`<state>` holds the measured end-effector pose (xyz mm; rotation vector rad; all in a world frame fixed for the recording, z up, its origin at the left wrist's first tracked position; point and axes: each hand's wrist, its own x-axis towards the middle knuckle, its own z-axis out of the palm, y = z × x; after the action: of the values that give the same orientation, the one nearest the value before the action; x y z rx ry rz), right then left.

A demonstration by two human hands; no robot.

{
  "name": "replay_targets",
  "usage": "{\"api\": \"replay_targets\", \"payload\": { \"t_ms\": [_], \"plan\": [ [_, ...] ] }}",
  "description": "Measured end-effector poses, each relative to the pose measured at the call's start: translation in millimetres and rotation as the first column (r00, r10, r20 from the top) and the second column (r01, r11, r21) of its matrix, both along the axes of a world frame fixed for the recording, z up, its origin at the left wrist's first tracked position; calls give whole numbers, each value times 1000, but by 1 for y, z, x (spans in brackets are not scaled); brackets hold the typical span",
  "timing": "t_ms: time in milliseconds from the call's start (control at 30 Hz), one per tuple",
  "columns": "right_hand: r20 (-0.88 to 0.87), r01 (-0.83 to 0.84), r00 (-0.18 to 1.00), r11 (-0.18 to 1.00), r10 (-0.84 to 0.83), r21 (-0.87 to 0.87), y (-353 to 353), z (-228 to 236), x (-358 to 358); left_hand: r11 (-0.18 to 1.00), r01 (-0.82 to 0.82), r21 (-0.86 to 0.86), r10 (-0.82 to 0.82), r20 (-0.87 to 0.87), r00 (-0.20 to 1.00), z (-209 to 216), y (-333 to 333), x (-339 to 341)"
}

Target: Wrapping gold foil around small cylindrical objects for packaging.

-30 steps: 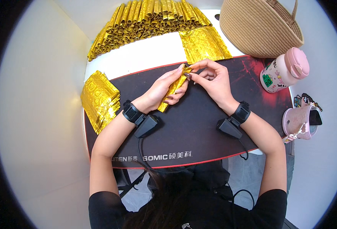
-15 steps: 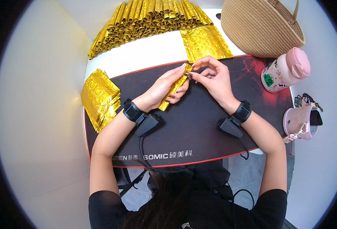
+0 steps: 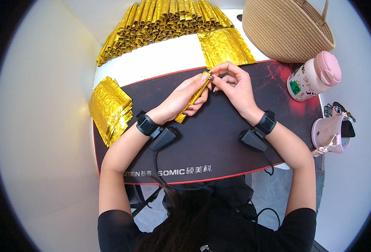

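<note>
My left hand (image 3: pixel 178 97) is wrapped round a narrow folded roll of gold foil paper (image 3: pixel 192 101). The thumb lies along its upper part and the fingers curl beneath it. The roll slants, its lower end sticking out below the fingers toward me. At the upper end, the thumb and forefinger of my right hand (image 3: pixel 236 87) pinch the roll's edge; the exact contact is partly hidden. Both hands hover over a black desk mat (image 3: pixel 210 143) with a red border. Left of my left forearm lies a fanned stack of gold foil sheets (image 3: pixel 109 110).
Many finished-looking gold rolls (image 3: pixel 160 21) are piled along the far edge of the white table (image 3: pixel 160 61). Beside them lies another gold sheet stack (image 3: pixel 227 48). At right stand a woven basket (image 3: pixel 284 31), a pink-lidded bottle (image 3: pixel 309 80) and a pink holder (image 3: pixel 326 132). Cables hang from both wrist straps.
The roll has turned slightly in my left hand and looks narrower. My right thumb and forefinger have shifted a little toward its upper end. Everything else stays put.
</note>
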<state>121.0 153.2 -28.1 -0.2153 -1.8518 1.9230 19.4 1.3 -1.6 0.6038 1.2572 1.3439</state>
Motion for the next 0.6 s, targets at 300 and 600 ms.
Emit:
{"api": "replay_targets", "payload": {
  "t_ms": [300, 600],
  "plan": [
    [24, -13, 1000, 1000, 13, 1, 1, -1, -1, 1000, 20, 21, -20, -21, 1000, 1, 0, 0],
    [-49, -153, 988, 984, 149, -91, 1, 0, -1, 999, 24, 26, -24, 23, 999, 0, -2, -4]
  ]
}}
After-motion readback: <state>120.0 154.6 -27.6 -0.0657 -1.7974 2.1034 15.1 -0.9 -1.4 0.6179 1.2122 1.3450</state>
